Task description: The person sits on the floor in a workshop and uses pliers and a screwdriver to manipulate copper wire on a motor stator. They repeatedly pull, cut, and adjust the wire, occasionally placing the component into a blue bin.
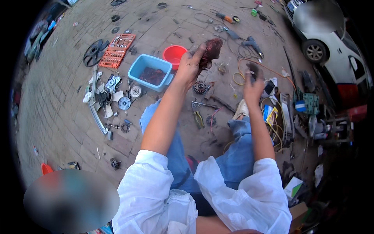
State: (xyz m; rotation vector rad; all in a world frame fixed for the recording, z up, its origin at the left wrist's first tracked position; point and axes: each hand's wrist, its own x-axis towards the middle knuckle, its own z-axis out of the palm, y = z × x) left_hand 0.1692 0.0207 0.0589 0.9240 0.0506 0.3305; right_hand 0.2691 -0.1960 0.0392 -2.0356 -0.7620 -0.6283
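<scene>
My left hand [190, 64] is raised ahead of me, closed around a dark reddish-brown bundle that looks like copper winding wire [211, 50]. Its fingertips are blackened. My right hand [253, 84] hangs in the air to the right, its dark fingers smeared by motion, so I cannot make out whether it holds anything. Below and left of the bundle stands a light blue plastic tub [151, 88] with similar reddish-brown pieces [153, 75] inside. A red basin [174, 49] sits just behind it. Between my feet and the tub lies a round slotted motor part [200, 87].
Pliers [198, 116] and a hammer [212, 99] lie before me. An orange socket set case [117, 50], a black fan wheel [95, 53] and loose metal parts [102, 97] are left. Right are cables [238, 76], power tools [253, 46] and a white car [331, 50].
</scene>
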